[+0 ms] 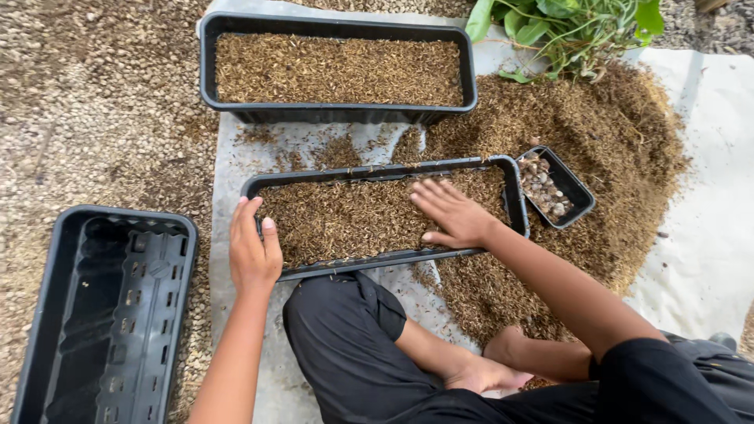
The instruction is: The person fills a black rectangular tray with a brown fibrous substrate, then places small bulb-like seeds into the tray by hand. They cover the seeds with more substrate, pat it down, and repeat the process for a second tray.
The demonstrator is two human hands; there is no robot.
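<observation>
Two hands on a filled black planter trough, one gripping its end, one flat on the husk.

Your left hand [253,250] wraps the left end of the near trough [514,206], fingers curled loosely over the rim and thumb on the inner side, so it holds the wall itself. Your right hand [452,213] lies open and flat, fingers spread, palm down on the brown husk filling [345,220], holding nothing. The trough sits just in front of your crossed legs on the pale sheet [707,235], its long axis running left to right and tilted slightly up toward the right. The right hand rests right of the middle, nearer the small tray of pebbles [556,187] and the loose husk pile [605,133]. A second filled trough [338,69] lies parallel beyond; an empty planter [110,314] stands apart at your left.
</observation>
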